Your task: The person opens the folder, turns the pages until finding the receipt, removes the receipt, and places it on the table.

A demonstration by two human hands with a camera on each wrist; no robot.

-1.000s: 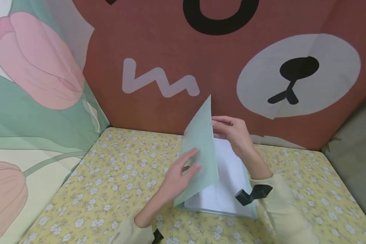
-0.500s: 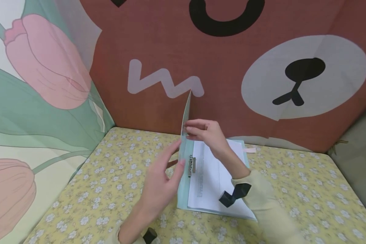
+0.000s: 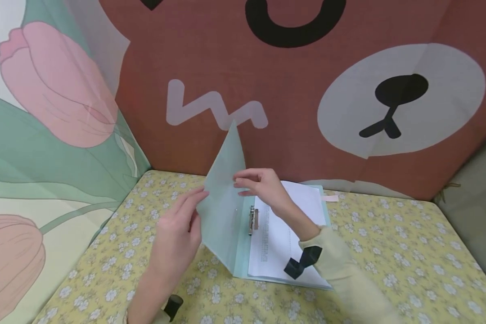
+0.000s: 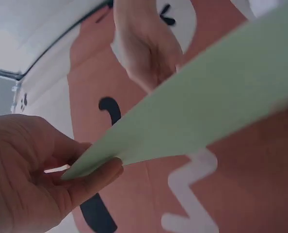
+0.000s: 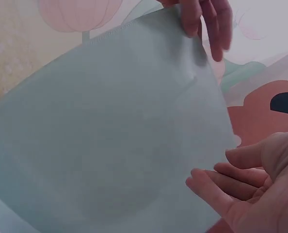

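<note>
A pale green file folder (image 3: 222,198) lies on the table with its cover raised upright and leaning left. My left hand (image 3: 172,240) pinches the cover's outer edge, thumb on one side and fingers on the other, as the left wrist view shows with the hand (image 4: 32,174) at the cover's corner. My right hand (image 3: 269,191) hovers by the cover's inner face, its fingers loosely bent with nothing between them; in the right wrist view the fingertips overlap the cover (image 5: 110,121). Inside the folder, printed sheets (image 3: 281,265) lie beside a metal clip (image 3: 252,220) along the spine.
The table bears a yellow flowered cloth (image 3: 389,252). Behind it rises a brown bear-print backdrop (image 3: 291,90), with a tulip-print cloth (image 3: 60,90) on the left. A small pink tab (image 3: 330,198) sticks out past the folder's right edge.
The cover has swung from over the sheets, past upright, to the left, baring the clip and printed page. Both hands have moved left with it; the left now pinches its edge.
</note>
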